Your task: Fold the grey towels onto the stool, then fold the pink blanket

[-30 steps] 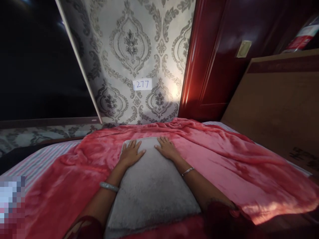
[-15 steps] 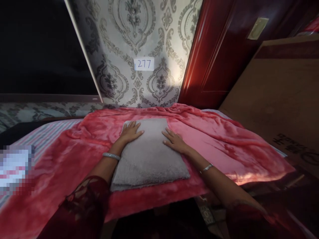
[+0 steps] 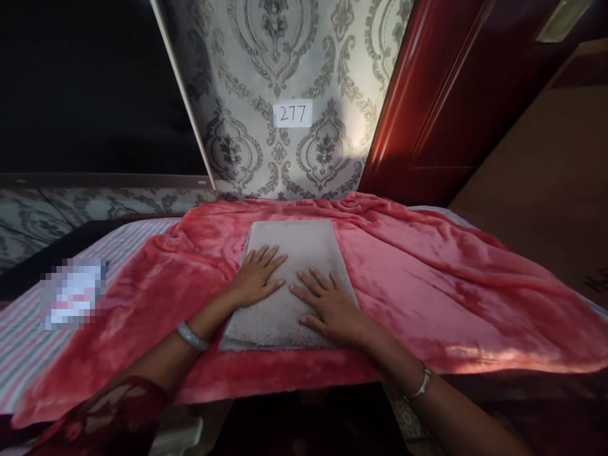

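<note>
A grey, plush folded cloth [image 3: 294,244] lies flat on a pink-red fleece blanket [image 3: 403,285]. My left hand [image 3: 259,275] rests on the cloth's left side, fingers spread and palm down. On its right half lies my right hand [image 3: 327,304], also flat with fingers apart. Neither hand grips anything. The cloth's front edge shows between my wrists, and part of its right front corner is hidden under my right hand and forearm.
A striped sheet [image 3: 137,237] shows under the blanket at the left, with a blurred-out item [image 3: 73,294] on it. Behind are a dark screen [image 3: 95,88], a patterned wall with a "277" label [image 3: 292,113], and a red-brown door [image 3: 427,107]. A large cardboard box [image 3: 536,171] stands right.
Both hands have slid nearer to me over the cloth, and my right hand has moved inward from its right edge. The camera view has shifted, so the scene sits further right.
</note>
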Motion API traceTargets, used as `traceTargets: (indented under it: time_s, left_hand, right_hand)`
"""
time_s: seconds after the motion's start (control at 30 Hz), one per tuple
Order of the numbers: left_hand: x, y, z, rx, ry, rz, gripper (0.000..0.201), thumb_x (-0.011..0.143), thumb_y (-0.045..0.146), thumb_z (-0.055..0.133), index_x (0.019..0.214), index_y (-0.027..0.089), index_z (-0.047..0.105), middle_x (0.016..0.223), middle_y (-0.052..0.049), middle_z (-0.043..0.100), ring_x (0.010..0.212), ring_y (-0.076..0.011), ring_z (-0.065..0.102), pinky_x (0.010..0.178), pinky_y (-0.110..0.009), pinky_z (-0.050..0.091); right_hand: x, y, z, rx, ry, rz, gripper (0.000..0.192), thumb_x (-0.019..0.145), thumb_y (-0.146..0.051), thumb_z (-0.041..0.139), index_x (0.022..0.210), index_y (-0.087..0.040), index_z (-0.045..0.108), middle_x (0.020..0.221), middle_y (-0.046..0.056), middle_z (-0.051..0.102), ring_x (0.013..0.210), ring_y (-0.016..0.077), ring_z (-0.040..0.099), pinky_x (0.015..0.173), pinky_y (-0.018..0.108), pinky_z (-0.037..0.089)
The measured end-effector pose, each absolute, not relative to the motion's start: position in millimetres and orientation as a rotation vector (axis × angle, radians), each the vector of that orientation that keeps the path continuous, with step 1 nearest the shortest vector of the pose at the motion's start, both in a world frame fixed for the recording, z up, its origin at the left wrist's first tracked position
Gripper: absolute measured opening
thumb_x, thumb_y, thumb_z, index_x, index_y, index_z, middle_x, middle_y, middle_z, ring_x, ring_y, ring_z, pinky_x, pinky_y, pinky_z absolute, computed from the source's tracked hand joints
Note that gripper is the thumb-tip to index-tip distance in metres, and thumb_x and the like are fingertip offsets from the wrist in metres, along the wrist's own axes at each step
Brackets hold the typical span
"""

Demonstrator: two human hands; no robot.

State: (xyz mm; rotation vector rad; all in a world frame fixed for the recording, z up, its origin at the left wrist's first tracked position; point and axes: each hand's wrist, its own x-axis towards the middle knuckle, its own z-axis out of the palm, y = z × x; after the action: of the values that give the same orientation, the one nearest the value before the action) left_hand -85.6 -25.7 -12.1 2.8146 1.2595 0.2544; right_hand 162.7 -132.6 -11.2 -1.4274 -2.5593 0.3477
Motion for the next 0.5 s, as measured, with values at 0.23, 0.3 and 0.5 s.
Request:
traceTargets:
  time_s: [0.23,0.3,0.5]
  left_hand:
    - [-89,-21,-16,2.834,1.215,0.316,0.07,0.099,0.058,0.05,0.161,0.027,0.038,0.172,-0.013,0.026,0.158,-0.0389,0.021,0.125,-0.065,0.021]
    - [-90,-22,-17,2.831,1.216,0.343,0.068,0.099,0.057,0.049,0.16,0.028,0.04,0.171,-0.012,0.027,0.158,-0.0388,0.022,0.125,-0.066,0.021]
    - [-99,-17,-21,2.781,1.198,0.431,0.061,0.098,0.054,0.052,0.155,0.032,0.047,0.169,-0.009,0.034,0.157,-0.0352,0.027,0.125,-0.062,0.024]
  right_hand:
    - [181,-154,-21,-1.367,-2.51,0.357,0.063,0.103,-0.048,0.053,0.161,-0.035,0.035,0.171,0.003,0.023,0.159,0.0341,0.016,0.126,0.066,0.018]
    - [187,-165,-26,-1.377,-2.488,0.365,0.063,0.103,-0.046,0.054,0.162,-0.036,0.033,0.171,0.002,0.023,0.159,0.0332,0.016,0.126,0.066,0.019]
    - [205,-197,-35,-1.374,-2.37,0.453,0.066,0.102,-0.047,0.056,0.163,-0.04,0.029,0.17,0.0,0.026,0.159,0.0294,0.017,0.128,0.061,0.021]
